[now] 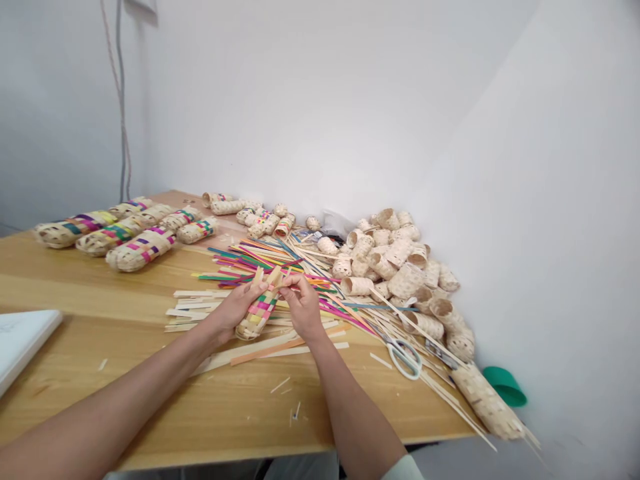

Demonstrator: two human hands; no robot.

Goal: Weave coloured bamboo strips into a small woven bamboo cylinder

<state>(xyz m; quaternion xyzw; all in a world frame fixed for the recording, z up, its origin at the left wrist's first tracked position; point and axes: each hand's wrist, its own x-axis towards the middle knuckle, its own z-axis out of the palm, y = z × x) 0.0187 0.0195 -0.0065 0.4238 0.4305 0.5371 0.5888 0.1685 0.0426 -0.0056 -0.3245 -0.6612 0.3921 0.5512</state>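
Note:
My left hand (241, 308) is wrapped round a small woven basket tube (256, 318), tilted with its rounded end toward me. The tube is pale with pink, green and yellow bands, and loose strip ends stick out at its far end. At that far end, the fingers of my right hand (304, 305) pinch a pale strip (281, 283). Coloured strips (250, 267) in purple, green, orange and blue lie just beyond both hands. Pale flat strips (193, 310) are spread beside and under my left hand.
Several banded woven tubes (143, 248) lie at the back left. Plain woven tubes (407, 280) are heaped at the right, by the wall. White-handled scissors (405, 360) rest right of my right arm. A green ring-like object (505, 387) sits at the right edge, a white board (25, 340) at the left.

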